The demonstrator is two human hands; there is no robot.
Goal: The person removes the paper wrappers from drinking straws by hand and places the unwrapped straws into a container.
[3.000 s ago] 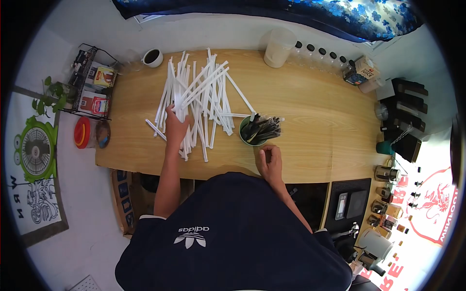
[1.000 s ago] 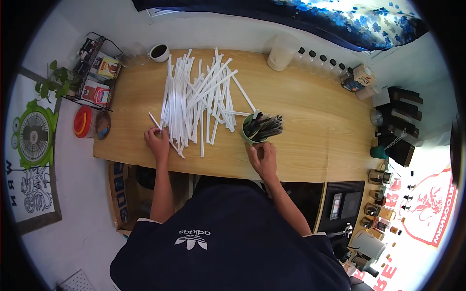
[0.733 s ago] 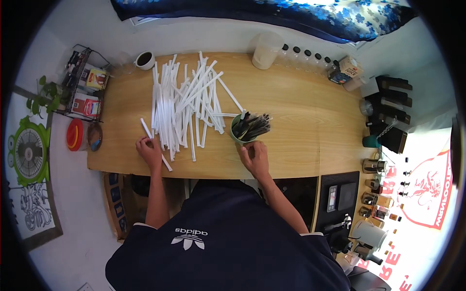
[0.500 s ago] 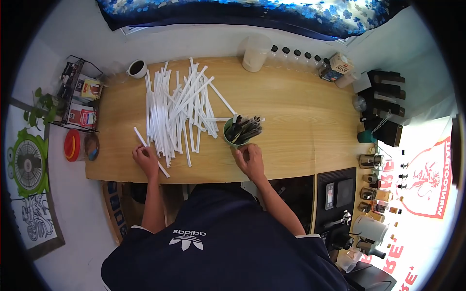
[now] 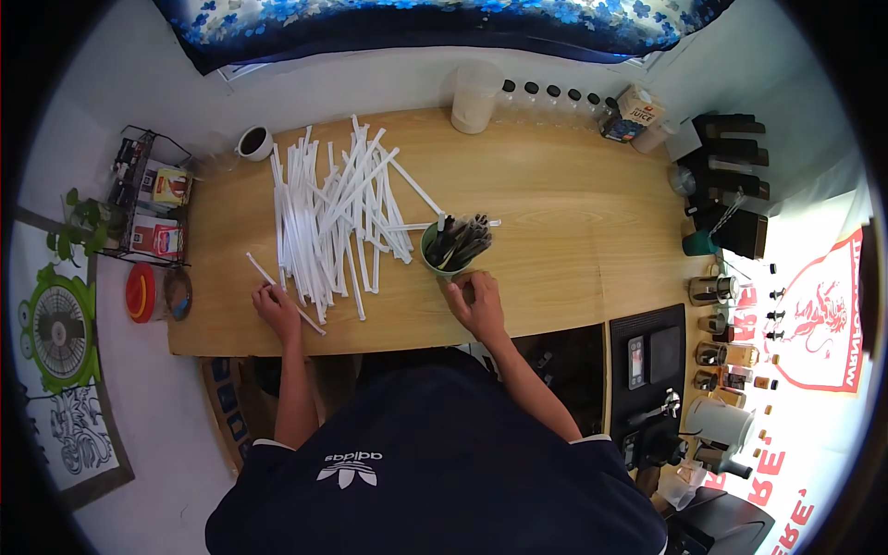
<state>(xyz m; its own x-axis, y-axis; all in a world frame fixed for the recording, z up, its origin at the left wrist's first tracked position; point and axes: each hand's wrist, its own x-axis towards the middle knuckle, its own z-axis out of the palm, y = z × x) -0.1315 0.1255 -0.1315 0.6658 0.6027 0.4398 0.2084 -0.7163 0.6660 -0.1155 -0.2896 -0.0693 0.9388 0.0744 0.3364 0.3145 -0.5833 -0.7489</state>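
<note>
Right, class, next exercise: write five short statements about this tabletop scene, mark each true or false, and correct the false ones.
1. The left hand is at a single white straw. True.
2. The right hand is up by the bottles along the wall. False: it is beside the green cup, on the near side.
3. Many white straws lie in a loose pile on the table. True.
4. The white mug stands at the right end of the table. False: it stands at the far left, by the wall.
5. The green cup has dark, slim items sticking out of it. True.
</note>
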